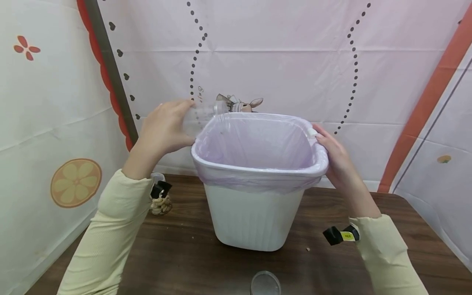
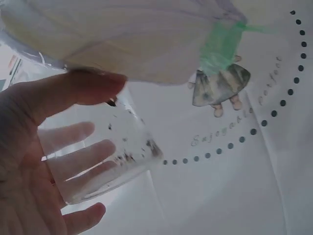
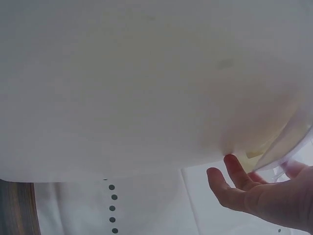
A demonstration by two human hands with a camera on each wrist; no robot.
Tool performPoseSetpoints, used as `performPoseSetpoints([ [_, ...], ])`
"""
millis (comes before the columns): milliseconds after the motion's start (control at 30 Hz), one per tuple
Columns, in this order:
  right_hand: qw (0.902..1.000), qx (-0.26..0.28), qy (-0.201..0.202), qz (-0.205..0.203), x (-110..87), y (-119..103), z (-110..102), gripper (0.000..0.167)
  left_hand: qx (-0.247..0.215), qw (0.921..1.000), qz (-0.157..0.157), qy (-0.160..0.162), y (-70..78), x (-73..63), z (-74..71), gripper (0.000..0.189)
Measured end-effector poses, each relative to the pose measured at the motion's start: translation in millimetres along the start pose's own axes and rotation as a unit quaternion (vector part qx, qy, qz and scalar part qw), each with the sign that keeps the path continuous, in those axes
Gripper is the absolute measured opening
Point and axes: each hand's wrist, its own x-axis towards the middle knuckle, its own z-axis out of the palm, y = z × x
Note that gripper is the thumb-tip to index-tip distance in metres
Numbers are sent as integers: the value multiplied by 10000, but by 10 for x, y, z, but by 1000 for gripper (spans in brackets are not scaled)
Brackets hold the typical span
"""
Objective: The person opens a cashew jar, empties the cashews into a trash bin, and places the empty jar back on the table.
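My left hand point(image 1: 164, 128) grips a clear plastic jar point(image 1: 200, 118), tipped on its side with its mouth over the left rim of a white trash bin point(image 1: 254, 215). Dark crumbs point(image 2: 126, 157) cling inside the jar in the left wrist view. A thin lilac bin liner point(image 1: 267, 141) lines the bin and folds down over its rim. On the bin's right side, my right hand point(image 1: 336, 155) holds the rim, thumb on top and fingers against the outer wall. The bottom of the bin's inside is hidden.
Behind my left forearm stands another clear jar point(image 1: 161, 205) with nuts in it, partly hidden. A round clear lid point(image 1: 265, 283) lies at the front of the dark wooden table point(image 1: 177, 254). A small crumb point(image 1: 308, 249) lies right of the bin. Printed cloth walls surround the table.
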Motion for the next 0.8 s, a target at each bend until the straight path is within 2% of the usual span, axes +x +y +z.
performPoseSetpoints([
  [167,9995,287,-110,67,-68,20,-24,64,-299,9992,-125,226,-67,-94,59,73],
  [367,9996,196,-163,93,-170,41,-27,61,-684,9958,-432,429,-111,-230,117,79],
  [567,9998,94,-128,108,-280,72,-30,56,-1033,9903,-523,768,-122,-381,156,82],
  [800,9998,50,-178,34,-391,103,-19,54,-1388,9817,-688,1105,-132,-532,190,75],
])
